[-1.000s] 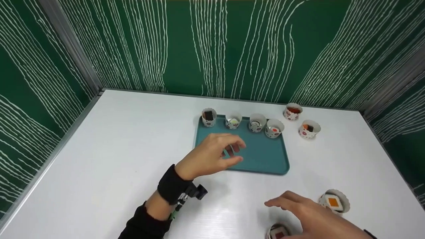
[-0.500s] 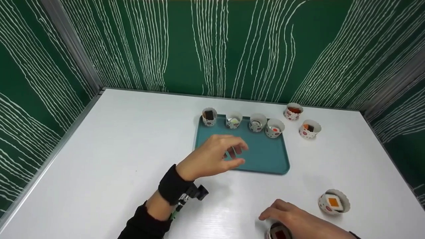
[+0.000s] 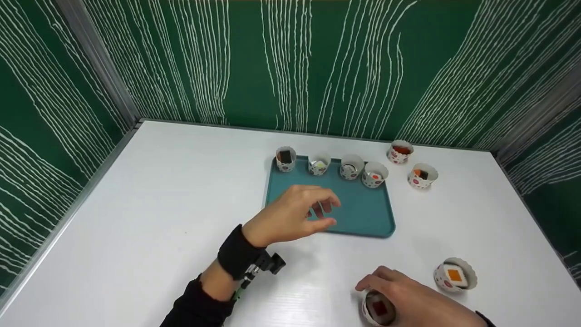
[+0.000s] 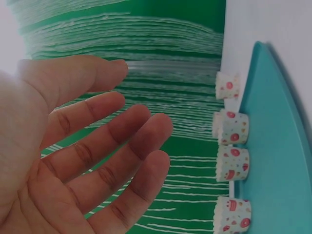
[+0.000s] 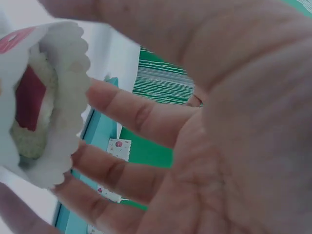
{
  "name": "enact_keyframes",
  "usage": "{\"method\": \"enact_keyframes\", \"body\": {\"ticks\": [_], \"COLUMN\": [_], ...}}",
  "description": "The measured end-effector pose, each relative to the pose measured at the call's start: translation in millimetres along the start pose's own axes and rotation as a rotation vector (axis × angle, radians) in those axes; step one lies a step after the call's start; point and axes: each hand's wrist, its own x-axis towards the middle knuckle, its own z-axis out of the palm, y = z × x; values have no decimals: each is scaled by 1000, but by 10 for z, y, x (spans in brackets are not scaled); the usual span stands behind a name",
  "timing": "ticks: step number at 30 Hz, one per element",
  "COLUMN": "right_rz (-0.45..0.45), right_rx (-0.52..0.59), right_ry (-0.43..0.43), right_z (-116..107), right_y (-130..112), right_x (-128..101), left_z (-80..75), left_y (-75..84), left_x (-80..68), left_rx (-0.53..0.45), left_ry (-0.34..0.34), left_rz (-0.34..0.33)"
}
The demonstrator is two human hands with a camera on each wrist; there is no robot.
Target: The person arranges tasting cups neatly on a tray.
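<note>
My right hand (image 3: 399,295) grips a paper baking cup (image 3: 366,313) near the front edge of the head view. Inside that cup lies a pale, sushi-like piece (image 5: 31,97) with a red square on top. The right wrist view has the thumb on one side of the cup's scalloped rim and several fingertips at the other. Over the teal tray (image 3: 363,213) hovers my left hand (image 3: 290,213), its fingers loosely bent and nothing between them. Along the tray's far edge stand several printed paper cups (image 3: 318,165), each with a small piece in it.
To the right of my right hand stands a cup (image 3: 455,275) with a white and orange piece. Two more cups, one with red contents (image 3: 400,152) and one with orange and black contents (image 3: 422,176), stand beyond the tray's right corner. Green walls enclose the white table (image 3: 181,181).
My right hand has moved down and slightly left onto the near cup, and its fingers have closed around it. The cup has shifted slightly. The left hand has hardly moved.
</note>
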Motion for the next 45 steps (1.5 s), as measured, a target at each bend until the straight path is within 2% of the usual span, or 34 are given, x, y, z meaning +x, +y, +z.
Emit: {"method": "enact_keyframes", "body": {"ticks": [3, 11, 18, 21, 28, 33, 38, 45], "right_rz": [10, -39, 63, 60, -155, -174, -183, -145], "right_rx": [-12, -15, 53, 72, -33, -62, -82, -27], "right_ry": [5, 24, 13, 27, 163, 239, 358, 493], "right_z": [-9, -4, -20, -38, -93, -146, -172, -175], "right_y": [21, 67, 56, 64, 149, 156, 147, 106], "right_x": [-1, 8, 85, 91, 88, 93, 81, 73], "left_z": [-1, 19, 44, 54, 97, 134, 176, 261], "left_y": [5, 18, 41, 54, 79, 113, 146, 180], "left_x": [5, 13, 19, 17, 17, 24, 35, 57], "left_rx": [1, 6, 15, 12, -1, -2, 2, -45], "left_ry": [5, -2, -16, -21, -43, -72, -93, -145], "left_rz": [5, 30, 27, 31, 44, 50, 67, 61]}}
